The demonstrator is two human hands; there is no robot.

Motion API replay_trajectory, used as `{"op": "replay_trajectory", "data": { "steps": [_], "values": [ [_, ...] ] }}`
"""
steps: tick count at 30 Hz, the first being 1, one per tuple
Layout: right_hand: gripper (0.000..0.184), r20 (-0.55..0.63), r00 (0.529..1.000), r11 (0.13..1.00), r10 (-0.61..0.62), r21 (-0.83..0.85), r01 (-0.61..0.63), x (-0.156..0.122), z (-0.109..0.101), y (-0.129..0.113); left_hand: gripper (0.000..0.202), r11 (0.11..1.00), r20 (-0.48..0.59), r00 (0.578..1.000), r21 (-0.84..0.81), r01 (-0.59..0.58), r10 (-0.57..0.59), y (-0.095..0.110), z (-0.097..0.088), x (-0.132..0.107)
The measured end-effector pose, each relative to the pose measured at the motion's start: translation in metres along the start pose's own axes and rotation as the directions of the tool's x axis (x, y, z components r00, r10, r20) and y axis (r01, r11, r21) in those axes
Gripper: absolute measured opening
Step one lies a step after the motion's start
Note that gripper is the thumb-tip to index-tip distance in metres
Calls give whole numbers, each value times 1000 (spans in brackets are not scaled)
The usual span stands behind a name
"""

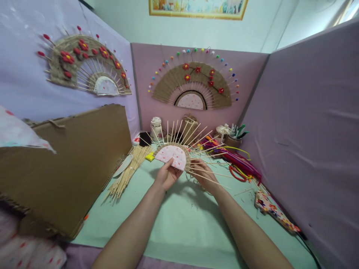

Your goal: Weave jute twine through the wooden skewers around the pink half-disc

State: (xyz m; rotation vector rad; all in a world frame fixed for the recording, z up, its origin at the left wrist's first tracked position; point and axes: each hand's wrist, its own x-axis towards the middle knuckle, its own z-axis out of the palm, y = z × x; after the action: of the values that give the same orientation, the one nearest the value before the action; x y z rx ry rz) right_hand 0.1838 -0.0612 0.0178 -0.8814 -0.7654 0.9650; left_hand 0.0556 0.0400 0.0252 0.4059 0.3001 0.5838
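Note:
I hold up a half-made fan point(174, 155) above the green table: a pink spotted half-disc edged with jute, wooden skewers fanning out from it. My left hand point(167, 175) is closed on the lower edge of the half-disc, thumb on its face. My right hand point(202, 172) sits at the fan's right side, fingers curled among the skewers and a loose strand of jute twine point(196, 183). What the right fingers pinch is hidden.
A bundle of skewers point(127, 172) lies at left beside a leaning cardboard sheet point(70, 164). Coloured pipe cleaners point(238, 160), red scissors point(238, 174), a tool cup point(233, 140), a jar point(156, 129) and twine spool stand behind. Finished fans point(193, 86) hang on the walls.

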Motion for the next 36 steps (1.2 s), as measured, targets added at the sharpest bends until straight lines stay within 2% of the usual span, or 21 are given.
{"op": "replay_trajectory", "data": {
  "steps": [2,5,8,13,16,19,23,29,34,36],
  "values": [
    [29,3,1000,1000,24,9,-24,-1,4,2,19,1000,7,1000,-2,-7,7,3,-1,0],
    [29,-62,998,1000,-4,-27,3,-2,5,5,20,1000,14,1000,-7,-7,7,5,-2,1],
    [24,-136,987,980,-89,-189,62,-2,1,6,19,1000,6,1000,-6,-19,19,4,-1,1],
    [22,-83,949,809,-305,-548,212,-8,-3,3,18,999,13,999,-2,-49,49,2,4,-2],
    [24,-16,912,696,-409,-652,301,-12,1,3,23,998,4,998,5,-63,63,2,5,-3],
    [31,39,895,643,-444,-682,349,-15,3,8,20,996,-7,996,-19,-87,87,3,6,-2],
    [36,49,915,640,-401,-700,318,-14,3,20,16,993,10,995,-62,-100,100,4,5,-1],
    [24,-187,861,748,-473,-601,281,-13,8,34,18,991,61,990,1,-131,130,-6,5,-2],
    [26,-157,877,767,-454,-569,295,-18,17,37,20,976,113,991,197,-91,69,-18,4,-5],
    [25,-118,877,746,-466,-586,317,-19,18,37,20,970,134,989,225,-94,65,-19,3,-5]
  ]
}}
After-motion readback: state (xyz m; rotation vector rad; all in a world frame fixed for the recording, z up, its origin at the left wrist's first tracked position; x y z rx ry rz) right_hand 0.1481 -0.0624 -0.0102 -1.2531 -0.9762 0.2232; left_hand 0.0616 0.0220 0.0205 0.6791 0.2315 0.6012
